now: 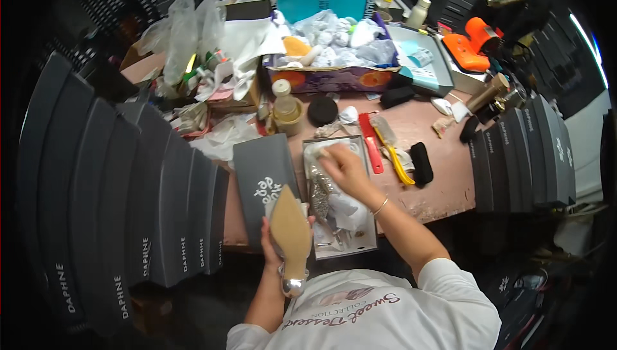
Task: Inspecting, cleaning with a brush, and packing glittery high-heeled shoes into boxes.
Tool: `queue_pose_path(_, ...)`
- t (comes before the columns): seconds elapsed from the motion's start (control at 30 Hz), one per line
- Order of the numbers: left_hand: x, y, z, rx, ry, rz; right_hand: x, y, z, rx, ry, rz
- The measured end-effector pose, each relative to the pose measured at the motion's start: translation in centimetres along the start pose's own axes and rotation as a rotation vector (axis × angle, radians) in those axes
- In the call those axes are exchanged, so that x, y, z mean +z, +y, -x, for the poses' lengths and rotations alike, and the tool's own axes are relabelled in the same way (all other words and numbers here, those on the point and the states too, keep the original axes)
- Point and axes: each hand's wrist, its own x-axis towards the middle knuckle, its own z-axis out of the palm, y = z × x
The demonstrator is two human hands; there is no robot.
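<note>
My left hand (271,246) grips a high-heeled shoe (290,228) with a pointed toe, its tan sole facing up and a shiny silver heel towards my body. In front of me an open grey shoe box (369,221) contains a glittery silver shoe (320,190) and crumpled white tissue paper (347,212). Over the far part of this box is my right hand (344,167), fingers closed and slightly blurred; what they hold, if anything, I cannot make out. Left of the box lies its dark grey lid (260,157), partly behind the held shoe.
Tall stacks of grey shoe boxes (160,189) flank me on the left, with another stack (527,157) on the right. On the pink table lie a red brush (371,144) and a yellow-handled brush (400,165). Behind stands a purple carton (328,79) of crumpled paper.
</note>
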Motion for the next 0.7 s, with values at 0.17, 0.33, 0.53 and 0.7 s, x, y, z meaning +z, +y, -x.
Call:
queue_pose_path(0.17,1.3,-0.2,-0.5,-0.029,-0.021,-0.049,-1.1,-2.8,-10.8,-0.411,0.102,0.218)
queue_pose_path(0.33,1.5,0.5,-1.1,0.013,-0.019,-0.115,2.7,-1.3,-17.4,-0.415,-0.029,0.527)
queue_pose_path(0.53,0.9,1.5,-1.7,0.080,-0.070,-0.134,4.8,3.4,-16.8,-0.369,0.021,0.314)
queue_pose_path(0.7,0.8,1.9,0.1,0.049,-0.115,-0.130,5.1,3.7,-17.0,-0.407,0.057,0.255)
